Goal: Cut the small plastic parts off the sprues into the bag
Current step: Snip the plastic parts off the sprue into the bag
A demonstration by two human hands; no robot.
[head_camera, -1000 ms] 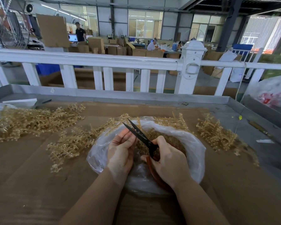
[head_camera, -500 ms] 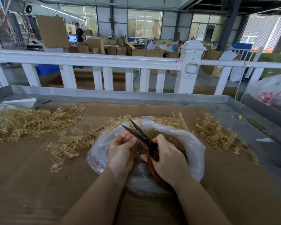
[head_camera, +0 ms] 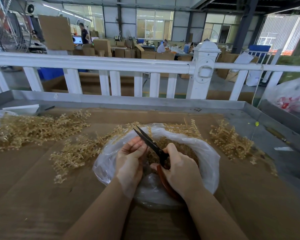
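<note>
Little has changed over the last second: the scissors (head_camera: 150,142) blades, apart before, now sit nearly together, tips pointing up and away. I read that as one snip just finished, so a part has likely dropped into the bag (head_camera: 206,153). Both hands stay over the bag mouth.

Left hand (head_camera: 130,158): fingers curled inward, grip pinched on something small beside the blades; I cannot tell what, probably a sprue piece. Right hand (head_camera: 178,168): grip clamped on the red scissors handles, wrist low over the bag's near rim.

Bag sits open at the centre of the tabletop (head_camera: 33,196), already holding a mound of cut parts. Uncut sprues (head_camera: 73,151) lie just beside it on the left, with more heaps behind it and to either side.
</note>
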